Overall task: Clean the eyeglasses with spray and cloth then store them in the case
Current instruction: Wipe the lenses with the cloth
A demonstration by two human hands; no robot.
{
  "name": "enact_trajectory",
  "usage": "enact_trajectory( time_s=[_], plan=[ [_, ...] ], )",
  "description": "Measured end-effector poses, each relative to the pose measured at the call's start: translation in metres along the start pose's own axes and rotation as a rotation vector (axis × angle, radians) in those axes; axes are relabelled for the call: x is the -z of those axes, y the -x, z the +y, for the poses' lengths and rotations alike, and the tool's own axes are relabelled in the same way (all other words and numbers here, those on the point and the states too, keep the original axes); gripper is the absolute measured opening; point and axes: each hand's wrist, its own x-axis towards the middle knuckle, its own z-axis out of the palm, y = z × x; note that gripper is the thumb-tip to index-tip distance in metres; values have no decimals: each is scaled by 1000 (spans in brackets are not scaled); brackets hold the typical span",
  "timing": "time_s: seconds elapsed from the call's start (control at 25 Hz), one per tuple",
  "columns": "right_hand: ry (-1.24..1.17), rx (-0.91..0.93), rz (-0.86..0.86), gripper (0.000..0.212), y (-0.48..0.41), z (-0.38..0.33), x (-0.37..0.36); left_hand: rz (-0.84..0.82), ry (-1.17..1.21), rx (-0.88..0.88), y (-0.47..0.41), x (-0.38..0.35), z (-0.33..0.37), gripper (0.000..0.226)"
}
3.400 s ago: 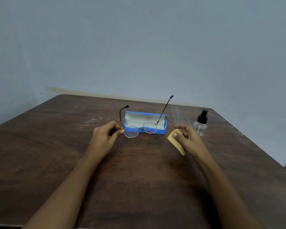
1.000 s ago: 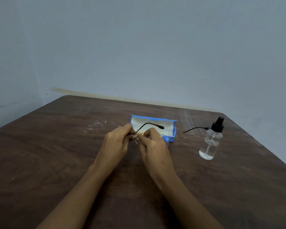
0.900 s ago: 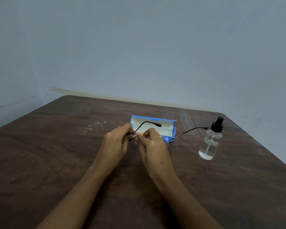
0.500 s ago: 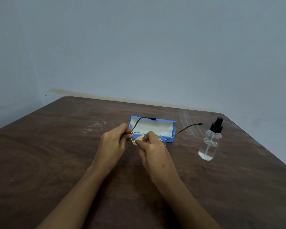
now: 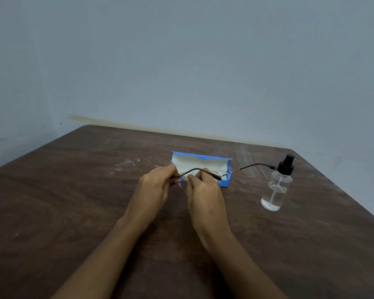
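Observation:
Thin wire-framed eyeglasses (image 5: 249, 166) are held above the brown table (image 5: 73, 201), in front of an open blue case (image 5: 203, 159) with a pale lining. My left hand (image 5: 154, 187) pinches the frame at its left end. My right hand (image 5: 204, 194) pinches a yellow cloth (image 5: 185, 178) against the left lens; only a sliver of cloth shows between the fingers. One temple arm curves over my right fingers, the other reaches right toward the spray bottle (image 5: 276, 188). The lenses are mostly hidden by my hands.
The clear spray bottle with a black pump top stands upright at the right, a hand's width from my right hand. Faint white smears mark the table left of the case. A pale wall rises behind the table's far edge.
Both hands stay together at the left lens, working the cloth on it. The glasses have tilted, so the temple arms now sit lower than half a second ago.

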Motion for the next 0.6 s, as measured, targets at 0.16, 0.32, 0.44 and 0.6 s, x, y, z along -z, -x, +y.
enact_trajectory(
  time_s=[0.16, 0.32, 0.44, 0.6],
  plan=[
    [-101, 121, 22, 19, -1, 1, 1, 11, -2, -16, 1, 1, 0, 12],
    [-129, 175, 45, 22, 1, 0, 2, 41, 13, 15, 2, 0, -4, 14],
    [-110, 211, 32, 24, 3, 0, 6, 79, 26, 29, 2, 1, -4, 15],
    [-57, 264, -42, 29, 8, 4, 12, 122, 35, 60, 2, 3, -10, 16]
  ],
)
